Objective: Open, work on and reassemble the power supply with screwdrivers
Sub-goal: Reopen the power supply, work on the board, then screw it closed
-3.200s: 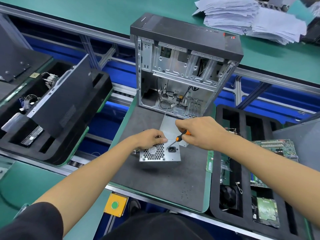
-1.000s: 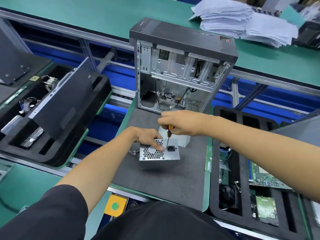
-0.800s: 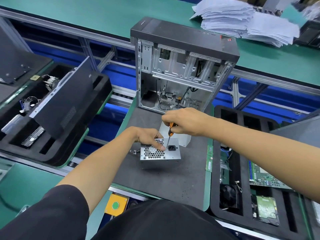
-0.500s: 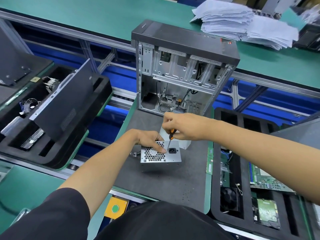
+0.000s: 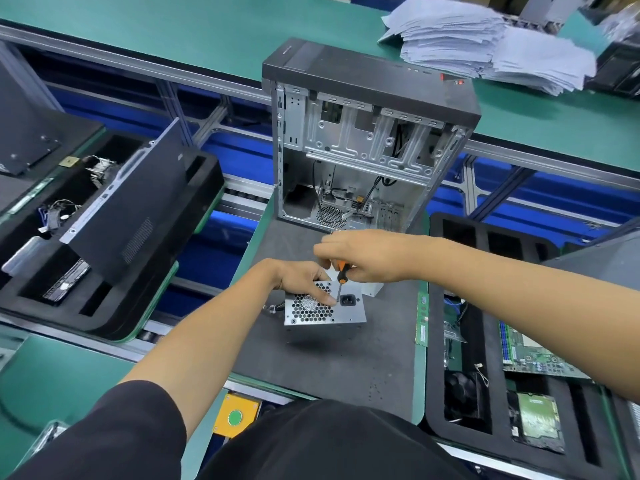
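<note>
Electronics assembly or teardown line in a factory. Green anti-static benches [image 5: 145, 32] run along a blue-framed conveyor [image 5: 242, 157]; a stripped PC tower chassis [image 5: 367, 140] stands at 12 o'clock on a grey work pallet [image 5: 332, 355]. Black foam trays [image 5: 460, 341] at 3 and 9 o'clock hold sorted boards and drives; paper stacks [image 5: 485, 39] lie at 1 o'clock

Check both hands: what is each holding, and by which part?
Right hand pinches the screwdriver by its orange handle, tip down on the power supply. Left hand grips the power supply at its top edge, over the vented face.
</note>
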Tool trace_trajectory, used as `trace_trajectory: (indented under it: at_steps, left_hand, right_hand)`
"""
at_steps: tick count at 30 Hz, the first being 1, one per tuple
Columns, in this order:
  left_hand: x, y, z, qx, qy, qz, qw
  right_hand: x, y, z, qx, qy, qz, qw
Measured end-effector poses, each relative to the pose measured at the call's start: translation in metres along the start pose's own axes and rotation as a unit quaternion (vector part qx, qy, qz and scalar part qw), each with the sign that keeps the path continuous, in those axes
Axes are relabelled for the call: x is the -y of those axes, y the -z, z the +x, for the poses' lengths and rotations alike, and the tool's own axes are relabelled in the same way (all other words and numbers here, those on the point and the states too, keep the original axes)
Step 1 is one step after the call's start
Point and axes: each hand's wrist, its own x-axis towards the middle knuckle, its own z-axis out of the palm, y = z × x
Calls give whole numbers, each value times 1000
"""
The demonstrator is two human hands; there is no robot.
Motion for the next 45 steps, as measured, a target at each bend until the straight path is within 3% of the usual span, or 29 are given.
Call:
trace_trajectory:
  at_steps: [4,9,14,18,20,23,28,31,34,41,43,45]
  left_hand:
    - [-1,-1,-1,3,-7,1,1000]
    - [-3,0,-3,9,8,-5,1000]
    - [-5,-1,-4,14,-8,-1,1000]
    - [-4,0,-5,9,8,-7,1000]
    - [-5,0,-6,6,18,-4,1000]
    - [-4,0,-4,19,3,-11,1000]
    - [0,-1,-1,10,-12,-30,999]
    - [1,1,0,15,-10,-21,1000]
    - [2,3,0,13,4,-9,1000]
    - [6,1,5,23,-22,-27,999]
    - [6,2,5,24,-19,-23,999]
    - [7,2,3,18,4,-15,1000]
  right_hand:
    - [0,-1,2,-35,-23,-159,986]
    - [3,-1,1,-15,-1,62,998]
    - [3,0,8,-30,-24,-95,995]
    - [8,2,5,36,-18,-10,999]
    - [7,7,6,63,-5,-62,996]
    - [3,10,8,45,-5,-124,991]
    - [3,-3,5,11,-108,-130,986]
    - [2,3,1,17,-39,-82,996]
    - [1,11,2,65,21,-140,988]
    - [9,0,6,17,-132,-159,978]
    - [14,2,6,23,-111,-110,988]
    - [14,10,4,54,-18,-106,993]
